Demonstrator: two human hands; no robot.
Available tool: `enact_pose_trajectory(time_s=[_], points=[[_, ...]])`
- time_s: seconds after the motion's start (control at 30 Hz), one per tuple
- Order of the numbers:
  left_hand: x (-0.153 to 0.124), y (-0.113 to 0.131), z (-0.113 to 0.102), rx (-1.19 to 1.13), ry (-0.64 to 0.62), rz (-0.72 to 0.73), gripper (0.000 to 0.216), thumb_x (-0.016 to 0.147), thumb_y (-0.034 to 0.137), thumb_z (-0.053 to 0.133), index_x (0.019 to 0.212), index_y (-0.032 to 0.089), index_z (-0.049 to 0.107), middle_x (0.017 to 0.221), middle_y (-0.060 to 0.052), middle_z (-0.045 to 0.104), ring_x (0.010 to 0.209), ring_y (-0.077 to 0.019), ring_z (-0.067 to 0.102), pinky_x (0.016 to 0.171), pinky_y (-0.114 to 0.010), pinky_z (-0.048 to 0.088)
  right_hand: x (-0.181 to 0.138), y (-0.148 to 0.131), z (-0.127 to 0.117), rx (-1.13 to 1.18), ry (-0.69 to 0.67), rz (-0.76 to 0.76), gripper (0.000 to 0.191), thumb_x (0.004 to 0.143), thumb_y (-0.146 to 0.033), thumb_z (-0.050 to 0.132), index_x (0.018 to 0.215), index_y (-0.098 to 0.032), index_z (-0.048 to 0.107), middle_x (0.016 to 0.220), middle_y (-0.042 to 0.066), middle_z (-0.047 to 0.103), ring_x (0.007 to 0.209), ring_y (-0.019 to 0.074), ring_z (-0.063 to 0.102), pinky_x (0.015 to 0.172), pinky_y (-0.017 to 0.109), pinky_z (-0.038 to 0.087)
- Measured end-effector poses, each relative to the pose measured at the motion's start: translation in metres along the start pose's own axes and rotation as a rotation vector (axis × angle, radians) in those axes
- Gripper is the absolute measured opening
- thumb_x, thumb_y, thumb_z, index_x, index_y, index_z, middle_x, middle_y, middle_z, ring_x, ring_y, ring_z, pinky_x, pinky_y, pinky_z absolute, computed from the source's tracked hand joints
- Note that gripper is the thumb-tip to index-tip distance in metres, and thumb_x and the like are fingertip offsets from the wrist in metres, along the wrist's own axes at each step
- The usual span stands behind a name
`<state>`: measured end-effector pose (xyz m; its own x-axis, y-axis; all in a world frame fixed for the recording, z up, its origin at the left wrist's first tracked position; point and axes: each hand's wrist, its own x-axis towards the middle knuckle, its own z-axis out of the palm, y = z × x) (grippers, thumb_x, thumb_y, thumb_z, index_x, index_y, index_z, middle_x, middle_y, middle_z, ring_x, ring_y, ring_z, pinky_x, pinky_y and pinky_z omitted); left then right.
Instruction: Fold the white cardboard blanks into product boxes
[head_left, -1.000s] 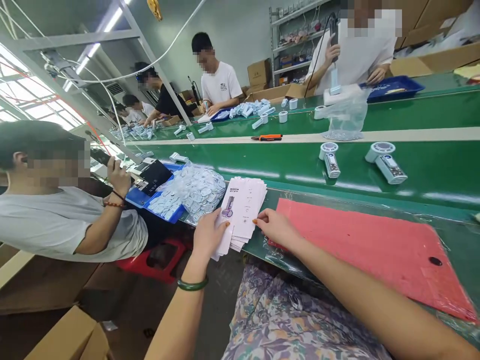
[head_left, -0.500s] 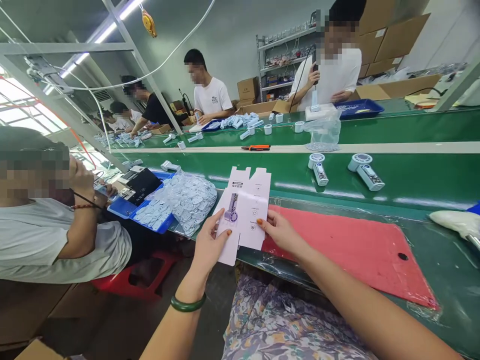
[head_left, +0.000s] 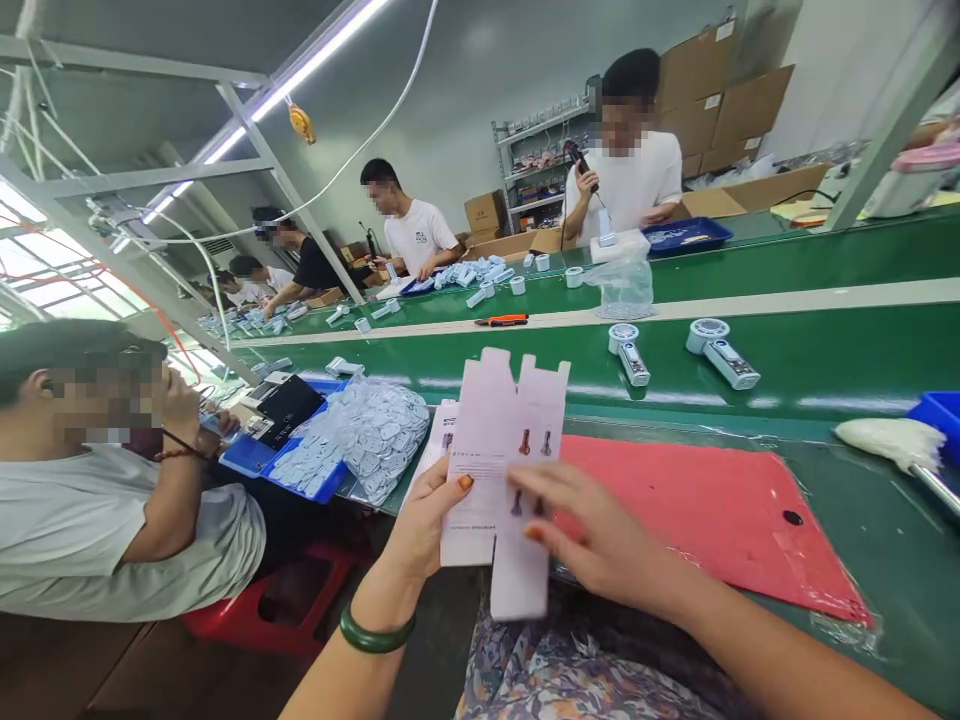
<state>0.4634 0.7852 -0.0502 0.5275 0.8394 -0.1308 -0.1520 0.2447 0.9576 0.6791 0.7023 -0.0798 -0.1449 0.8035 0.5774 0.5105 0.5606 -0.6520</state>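
Note:
My left hand [head_left: 424, 525] is closed on the left edge of a flat white carton blank [head_left: 506, 470], held upright in front of me above my lap. My right hand [head_left: 592, 535] lies over the blank's lower right part, fingers pressed against it and slightly blurred. Behind the blank a stack of more flat blanks [head_left: 442, 435] rests on the table edge. To the right lies a red mat [head_left: 712, 510] under clear plastic.
A green conveyor belt [head_left: 825, 355] carries two small handheld fans [head_left: 720, 345]. A bag of white parts [head_left: 367, 435] and a blue tray [head_left: 259, 455] sit at left, beside a seated person in a grey shirt. Other people work across the belt. A blue bin [head_left: 937, 415] is at right.
The blank was lifted off the stack, raised and turned so a different printed face shows. My right hand moved from its right edge across its lower front.

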Motion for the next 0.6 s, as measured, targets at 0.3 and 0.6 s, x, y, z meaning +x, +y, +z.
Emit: enact_pose_trajectory(time_s=[0.3,0.6], points=[[-0.017,-0.018,-0.014,0.235,-0.140,-0.154,0.039,0.078,0.049,0.086,0.106,0.023,0.080,0.098,-0.007,0.081,0.097,-0.0295,0.075,0.092,-0.042,0.058,-0.005,0.014,-0.043,-0.265,0.232,0.166,0.037,0.100,-0.032,0.055,0.135,-0.022,0.064,0.118,0.011,0.071,0.107,0.0280,0.068,0.093,0.047,0.059],[0.023,0.006,-0.061,0.464,0.197,0.006,0.070,0.068,0.060,0.082,0.123,0.020,0.066,0.115,-0.010,0.077,0.101,-0.0316,0.073,0.088,-0.043,0.060,0.025,0.068,0.006,0.327,0.291,0.685,0.066,0.091,-0.047,0.067,0.148,-0.017,0.051,0.140,0.020,0.061,0.121,0.0297,0.065,0.104,0.048,0.054]])
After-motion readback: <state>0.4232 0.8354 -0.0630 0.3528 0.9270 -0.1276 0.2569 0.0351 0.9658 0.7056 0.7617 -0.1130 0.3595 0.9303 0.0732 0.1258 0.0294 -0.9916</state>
